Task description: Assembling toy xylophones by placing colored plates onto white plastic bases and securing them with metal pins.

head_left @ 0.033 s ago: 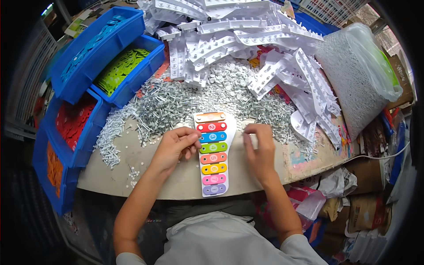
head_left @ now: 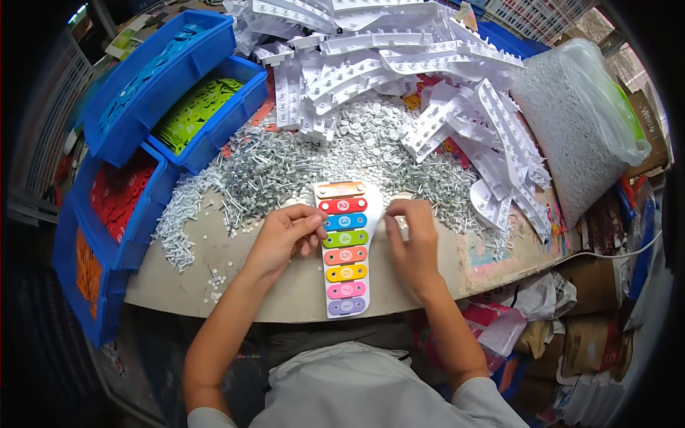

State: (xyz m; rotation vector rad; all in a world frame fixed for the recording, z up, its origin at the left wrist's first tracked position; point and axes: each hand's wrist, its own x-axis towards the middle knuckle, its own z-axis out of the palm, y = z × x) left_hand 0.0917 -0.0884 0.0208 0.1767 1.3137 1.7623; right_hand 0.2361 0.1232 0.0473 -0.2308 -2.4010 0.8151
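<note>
A toy xylophone (head_left: 374, 196) with a white plastic base and several coloured bars lies lengthwise before me on the table. White round caps show on the ends of the orange bar (head_left: 341, 189) and the red bar (head_left: 342, 205); the lower bars show small dark spots at their ends. My left hand (head_left: 289, 234) is pinched closed at the left end of the blue bar (head_left: 345, 222), what it holds being hidden. Just right of the base, my right hand (head_left: 415, 239) has thumb and forefinger curled together; anything between them is too small to make out.
Beyond the xylophone lie heaps of metal pins (head_left: 264, 167), white caps (head_left: 367, 132) and white bases (head_left: 399, 60). Blue bins (head_left: 160, 93) of coloured bars stand at left. A clear bag (head_left: 571, 107) of small white pieces leans at right.
My right hand has shifted slightly left, closer to the xylophone's edge. My left hand and the xylophone are practically where they were.
</note>
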